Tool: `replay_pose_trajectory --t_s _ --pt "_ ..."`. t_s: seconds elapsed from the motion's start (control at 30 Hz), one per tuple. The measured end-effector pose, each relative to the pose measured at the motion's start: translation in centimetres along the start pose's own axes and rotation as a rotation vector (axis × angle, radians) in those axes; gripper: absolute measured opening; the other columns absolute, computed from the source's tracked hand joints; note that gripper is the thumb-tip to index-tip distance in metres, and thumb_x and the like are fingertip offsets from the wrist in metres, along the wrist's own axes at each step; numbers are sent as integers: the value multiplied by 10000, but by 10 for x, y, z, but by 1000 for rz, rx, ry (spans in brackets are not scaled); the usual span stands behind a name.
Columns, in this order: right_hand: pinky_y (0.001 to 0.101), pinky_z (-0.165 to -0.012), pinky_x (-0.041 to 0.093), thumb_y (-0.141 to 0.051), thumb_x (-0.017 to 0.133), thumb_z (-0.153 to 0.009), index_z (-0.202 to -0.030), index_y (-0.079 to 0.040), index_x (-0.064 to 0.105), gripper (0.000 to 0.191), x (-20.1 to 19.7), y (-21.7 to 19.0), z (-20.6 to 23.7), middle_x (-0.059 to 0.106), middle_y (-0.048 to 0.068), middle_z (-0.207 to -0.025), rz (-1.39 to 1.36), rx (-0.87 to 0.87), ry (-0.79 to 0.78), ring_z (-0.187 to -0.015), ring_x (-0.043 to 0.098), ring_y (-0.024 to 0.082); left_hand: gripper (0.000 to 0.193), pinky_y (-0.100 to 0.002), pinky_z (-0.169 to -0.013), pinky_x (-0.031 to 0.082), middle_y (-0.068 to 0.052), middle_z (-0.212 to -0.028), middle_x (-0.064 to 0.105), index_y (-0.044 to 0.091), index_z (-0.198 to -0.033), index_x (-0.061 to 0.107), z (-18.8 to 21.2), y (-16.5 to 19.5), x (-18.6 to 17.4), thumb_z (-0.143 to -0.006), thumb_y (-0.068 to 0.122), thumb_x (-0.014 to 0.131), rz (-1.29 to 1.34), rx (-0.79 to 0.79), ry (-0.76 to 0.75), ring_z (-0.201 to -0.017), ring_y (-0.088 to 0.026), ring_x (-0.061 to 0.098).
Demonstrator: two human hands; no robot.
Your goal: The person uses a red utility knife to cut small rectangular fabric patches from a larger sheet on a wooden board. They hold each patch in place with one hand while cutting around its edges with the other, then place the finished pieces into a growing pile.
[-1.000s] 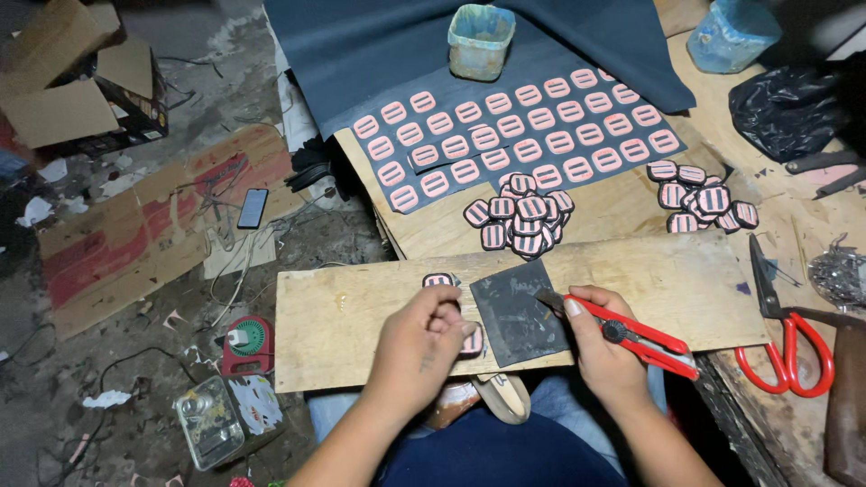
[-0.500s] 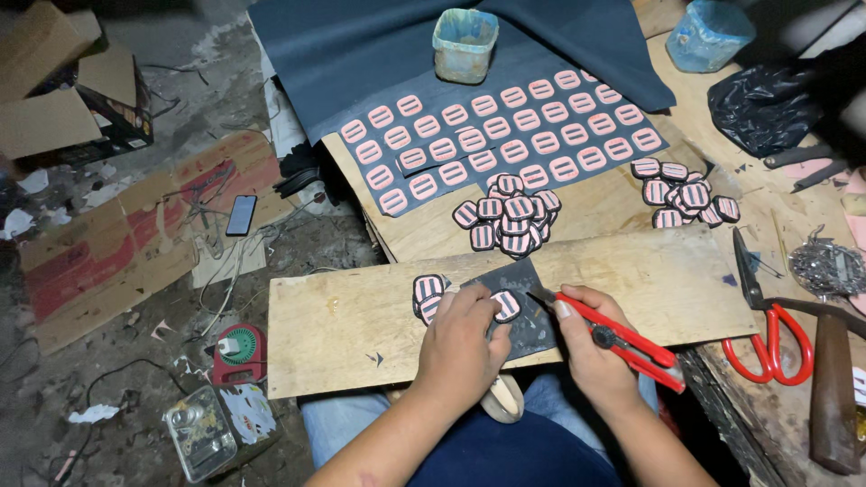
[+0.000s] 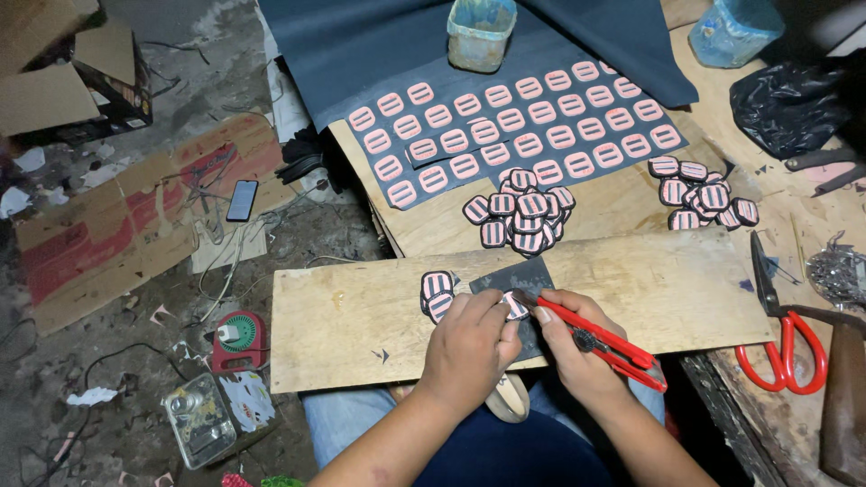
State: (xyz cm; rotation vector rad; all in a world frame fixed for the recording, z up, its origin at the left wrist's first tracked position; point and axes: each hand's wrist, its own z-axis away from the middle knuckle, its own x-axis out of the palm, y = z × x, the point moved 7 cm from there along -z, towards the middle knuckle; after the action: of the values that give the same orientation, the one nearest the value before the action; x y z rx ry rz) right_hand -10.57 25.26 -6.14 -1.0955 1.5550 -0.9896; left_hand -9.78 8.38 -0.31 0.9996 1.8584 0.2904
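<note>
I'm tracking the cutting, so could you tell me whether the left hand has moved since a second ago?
Yes. The left hand has shifted right along the wooden board, onto the dark sheet, close to the red cutter.

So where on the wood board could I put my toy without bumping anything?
The board is bare on its left end, left of the two cut pieces. Its right end, between the cutter and the scissors, is bare too. The middle is crowded: left hand, right hand, dark sheet. Behind it sits a pile.
</note>
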Motion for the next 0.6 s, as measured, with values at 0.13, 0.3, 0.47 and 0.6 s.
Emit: replay_pose_trajectory --t_s 0.13,0.3,0.47,0.6 --pt "246 -808 544 -110 688 -956 -1192 8 684 264 0 -3 0 759 84 -1026 39 -39 3 -884 677 93 242 -420 -834 539 -166 -1133 674 -25 -1031 694 0 0 0 -815 78 724 1 5 -1 -947 -351 628" --pt "254 -780 551 -114 699 -930 -1161 -9 704 254 4 -9 0 776 82 -1025 61 6 -20 -856 689 110 239 -432 -847 536 -171 -1148 660 -26 -1024 688 1 -3 2 -810 80 704 -1 -20 -28 -989 -360 614" --pt "287 -794 570 -135 710 -919 -1107 -25 723 218 5 -30 -4 770 106 -1005 203 -160 -45 -865 738 160 205 -467 -879 511 -193 -1110 611 -18 -974 641 -2 -9 16 -783 52 667 11 -140 -68 -1035 -391 589" --pt "292 -735 579 -150 716 -906 -1067 -34 743 201 1 -32 -6 780 96 -933 239 -82 -84 -791 745 165 253 -481 -907 483 -210 -1071 576 -28 -997 613 -3 -12 20 -759 38 668 49 -173 -85 -1020 -411 578"
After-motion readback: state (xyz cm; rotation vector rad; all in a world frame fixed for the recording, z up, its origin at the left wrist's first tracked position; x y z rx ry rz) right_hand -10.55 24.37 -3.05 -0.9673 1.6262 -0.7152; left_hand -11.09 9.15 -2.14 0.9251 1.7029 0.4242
